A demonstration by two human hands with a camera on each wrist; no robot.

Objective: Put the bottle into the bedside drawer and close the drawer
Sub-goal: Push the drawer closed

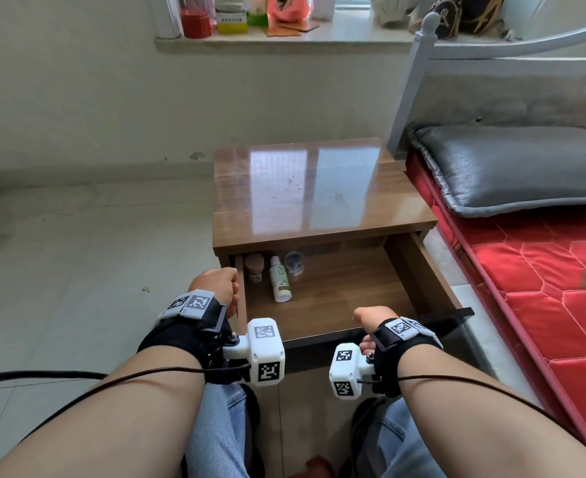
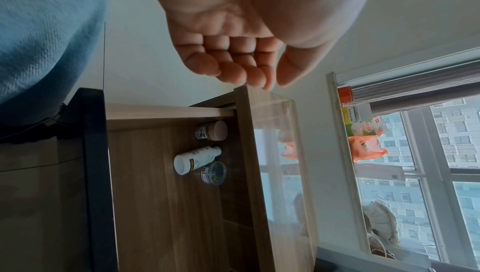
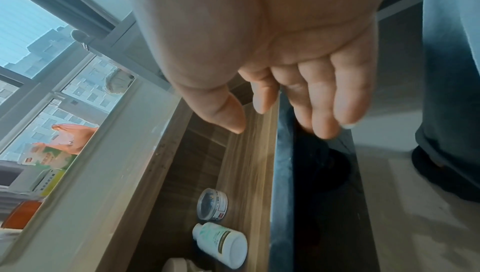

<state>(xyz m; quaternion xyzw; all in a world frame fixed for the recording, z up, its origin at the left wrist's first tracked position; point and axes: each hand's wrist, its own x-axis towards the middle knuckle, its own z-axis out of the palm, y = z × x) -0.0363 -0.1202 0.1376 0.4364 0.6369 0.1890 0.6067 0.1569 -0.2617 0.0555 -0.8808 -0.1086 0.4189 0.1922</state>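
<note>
Both forearms reach forward from the bottom of the head view, each wrist strapped with a black band and white marker blocks. Her or his right hand sits at the dark front edge of the open drawer — fingers nearly straight, draped over the outer face, thumb on the inside, nothing clasped. Over by the drawer's left side, the left hand hangs with loosely curled fingers and holds nothing; its fingertips are just beside the corner of the bedside table. Inside the drawer, at the back left, the white bottle lies on its side between a brown-capped jar and a small clear tub — all close together. To the right, a grey pillow rests on a red mattress
</note>
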